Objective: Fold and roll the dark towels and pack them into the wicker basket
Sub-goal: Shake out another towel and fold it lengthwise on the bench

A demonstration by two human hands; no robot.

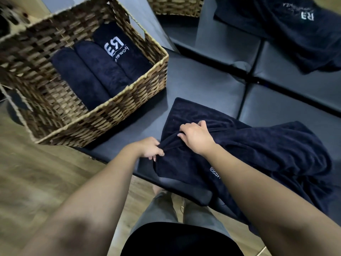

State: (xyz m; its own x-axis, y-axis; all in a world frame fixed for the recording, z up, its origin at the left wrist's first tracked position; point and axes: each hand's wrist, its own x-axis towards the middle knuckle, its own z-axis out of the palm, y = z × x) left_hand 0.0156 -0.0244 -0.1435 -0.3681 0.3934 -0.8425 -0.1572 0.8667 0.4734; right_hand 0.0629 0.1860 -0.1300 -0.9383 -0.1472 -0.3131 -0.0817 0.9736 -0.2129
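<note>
A dark navy towel [258, 152] lies crumpled on the grey padded bench, its far left corner flat and its near edge hanging over the bench front. My left hand [150, 147] pinches a bunched fold at the towel's left edge. My right hand [195, 135] grips the same fold from the right, fingers curled into the cloth. The wicker basket [118, 115] stands on the bench to the left, holding three rolled dark towels [97, 71] side by side, the far one showing a white logo.
More dark towels [302, 34] lie in a loose pile on the bench [203, 85] at the far right. A second wicker basket [177, 6] shows at the top edge. Wooden floor [36, 182] runs along the bench's near side, where my legs stand.
</note>
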